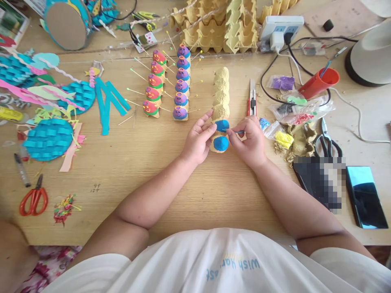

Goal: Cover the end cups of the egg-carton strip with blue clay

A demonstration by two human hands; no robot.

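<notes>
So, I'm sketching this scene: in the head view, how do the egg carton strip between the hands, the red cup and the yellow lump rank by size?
Largest to smallest:
1. egg carton strip
2. red cup
3. yellow lump

The table over here is pale wood; across its middle lie a red-and-green strip, a purple-and-blue strip and a mostly bare carton strip; to the right, a box cutter, red cup and phone; to the left, a woven blue disc and red-handled scissors.
</notes>
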